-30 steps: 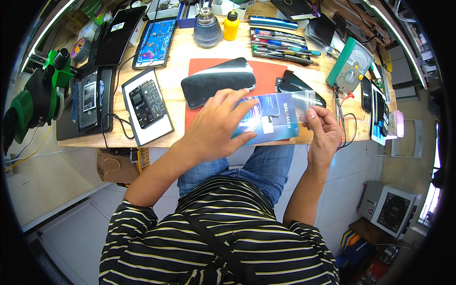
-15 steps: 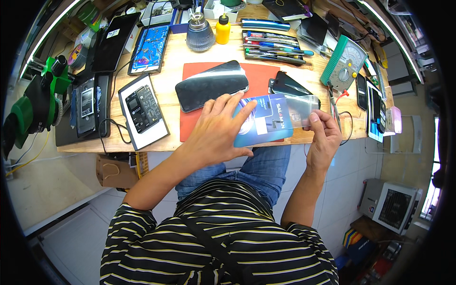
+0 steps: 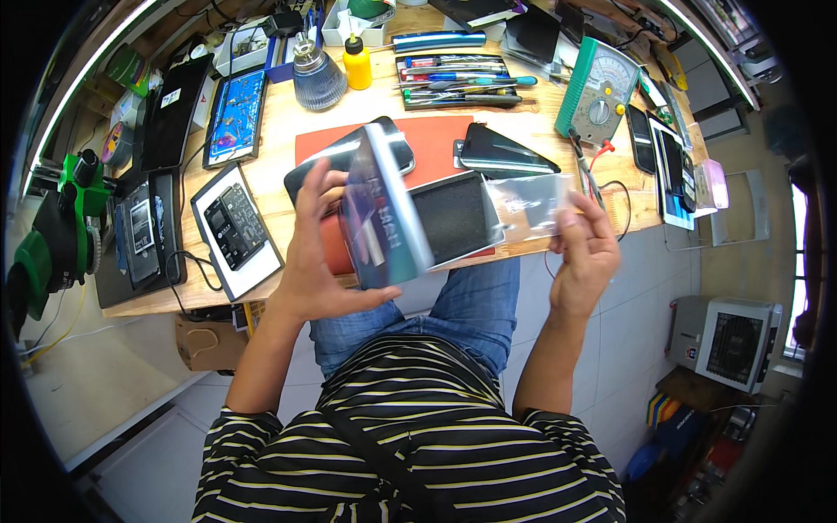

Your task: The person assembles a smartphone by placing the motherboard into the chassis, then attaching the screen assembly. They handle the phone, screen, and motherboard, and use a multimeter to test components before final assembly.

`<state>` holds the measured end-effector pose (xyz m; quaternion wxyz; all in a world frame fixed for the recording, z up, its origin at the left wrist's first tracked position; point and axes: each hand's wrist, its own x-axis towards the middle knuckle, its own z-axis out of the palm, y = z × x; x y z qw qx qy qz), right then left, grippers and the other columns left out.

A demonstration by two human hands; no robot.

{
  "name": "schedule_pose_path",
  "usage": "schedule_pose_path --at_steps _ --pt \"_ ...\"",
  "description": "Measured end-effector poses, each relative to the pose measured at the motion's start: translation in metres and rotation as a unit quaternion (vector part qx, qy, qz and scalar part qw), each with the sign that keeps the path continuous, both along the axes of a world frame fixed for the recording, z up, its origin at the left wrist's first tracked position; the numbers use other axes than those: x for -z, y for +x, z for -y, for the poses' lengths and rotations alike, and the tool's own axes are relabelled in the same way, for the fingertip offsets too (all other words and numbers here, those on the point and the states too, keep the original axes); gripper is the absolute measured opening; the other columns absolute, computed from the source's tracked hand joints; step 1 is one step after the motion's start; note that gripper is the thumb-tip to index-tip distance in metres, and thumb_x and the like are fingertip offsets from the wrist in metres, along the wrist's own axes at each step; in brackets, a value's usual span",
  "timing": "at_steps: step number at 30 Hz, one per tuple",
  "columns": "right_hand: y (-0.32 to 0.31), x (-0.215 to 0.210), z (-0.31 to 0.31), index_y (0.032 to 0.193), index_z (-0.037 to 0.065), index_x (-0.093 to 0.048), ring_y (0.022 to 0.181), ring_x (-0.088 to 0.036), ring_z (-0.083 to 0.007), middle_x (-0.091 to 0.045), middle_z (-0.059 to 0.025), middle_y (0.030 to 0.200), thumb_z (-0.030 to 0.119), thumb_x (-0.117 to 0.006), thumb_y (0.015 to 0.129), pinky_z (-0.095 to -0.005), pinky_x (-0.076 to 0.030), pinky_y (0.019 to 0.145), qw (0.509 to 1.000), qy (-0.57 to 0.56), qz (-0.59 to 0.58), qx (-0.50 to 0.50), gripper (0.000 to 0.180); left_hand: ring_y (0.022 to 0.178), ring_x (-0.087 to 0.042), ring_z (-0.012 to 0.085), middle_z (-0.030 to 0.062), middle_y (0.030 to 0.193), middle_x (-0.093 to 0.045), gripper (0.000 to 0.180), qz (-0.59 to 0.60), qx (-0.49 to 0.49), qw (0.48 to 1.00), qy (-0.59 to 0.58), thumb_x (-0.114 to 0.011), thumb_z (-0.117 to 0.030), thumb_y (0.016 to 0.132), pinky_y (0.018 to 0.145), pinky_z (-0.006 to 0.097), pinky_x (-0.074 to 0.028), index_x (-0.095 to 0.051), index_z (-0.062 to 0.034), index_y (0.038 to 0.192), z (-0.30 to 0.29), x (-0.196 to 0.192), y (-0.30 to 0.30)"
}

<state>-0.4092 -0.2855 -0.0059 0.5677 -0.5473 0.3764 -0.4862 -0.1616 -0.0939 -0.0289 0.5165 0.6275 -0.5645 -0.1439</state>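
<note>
A wooden surface (image 3: 375,103) carries an orange-red mat (image 3: 440,129), and an analog multimeter (image 3: 602,96) with a green side stands past the mat's right edge. The left hand (image 3: 307,266) is spread wide around a blue box (image 3: 379,213), thumb along its lower edge and the other fingers at its far left side; the box is tilted up on edge over the mat and blurred. The right hand (image 3: 584,257) is nearly closed, thumb and forefinger pinching the right end of a clear plastic bag (image 3: 527,205). On the mat behind the box lies a large black-screened phone (image 3: 397,148), partly hidden. A flat dark panel (image 3: 449,218) sits between the hands, its right end meeting the bag; whether it is inside the bag, I cannot tell
</note>
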Motion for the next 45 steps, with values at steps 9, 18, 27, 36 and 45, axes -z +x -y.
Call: schedule_pose_path --at_steps 9,18,27,36,45 --pt "0.052 0.024 -0.043 0.112 0.002 -0.070 0.055 -0.046 -0.0036 -0.072 -0.0013 0.076 0.008 -0.079 0.090 -0.0249 -0.037 0.050 0.960 -0.085 -0.239 -0.116 0.025 0.140 -0.050 0.0354 0.0302 0.158 -0.036 0.162 0.026 0.002 0.998 -0.054 -0.105 -0.038 0.053 0.113 0.046 -0.042 0.006 -0.0068 0.166 -0.025 0.018 0.005" --pt "0.040 -0.004 -0.044 0.107 0.003 -0.076 0.081 -0.065 -0.0163 -0.073 -0.0089 0.101 0.007 -0.079 0.086 -0.0309 -0.053 0.075 0.947 -0.172 -0.229 -0.143 0.021 0.142 -0.047 0.0369 0.0277 0.157 -0.038 0.161 0.004 0.018 1.000 -0.019 -0.105 -0.040 0.053 0.117 0.051 -0.037 0.005 -0.0060 0.166 -0.019 0.009 0.001" --pt "0.030 -0.013 -0.066 0.131 -0.005 -0.064 0.089 -0.065 -0.0098 -0.073 -0.0073 0.106 0.014 -0.078 0.093 -0.0247 -0.052 0.078 0.978 -0.065 -0.084 -0.181 0.045 0.139 -0.049 0.0376 0.0215 0.146 -0.054 0.084 0.076 -0.059 0.992 0.080 -0.082 -0.034 0.086 0.116 0.045 -0.039 -0.043 -0.0009 0.153 0.010 -0.013 0.034" --pt "0.012 -0.005 -0.045 0.138 -0.010 -0.059 0.086 -0.063 -0.0081 -0.072 -0.0058 0.106 0.011 -0.076 0.094 -0.0227 -0.051 0.075 0.979 0.029 -0.058 -0.194 0.051 0.130 -0.054 0.0378 0.0204 0.137 -0.060 0.096 0.242 -0.078 0.928 0.271 -0.090 -0.029 0.074 0.112 0.046 -0.044 -0.043 -0.0113 0.155 0.051 -0.022 0.054" --pt "0.065 0.010 -0.112 0.119 0.002 -0.068 0.088 -0.068 -0.0268 -0.070 -0.0138 0.101 0.010 -0.087 0.079 -0.0345 -0.054 0.080 0.913 -0.319 -0.109 -0.230 0.045 0.116 -0.064 0.0405 0.0237 0.122 -0.068 0.109 0.214 -0.050 0.937 0.271 -0.091 -0.030 0.062 0.102 0.046 -0.050 -0.040 -0.0170 0.158 0.067 -0.037 0.076"
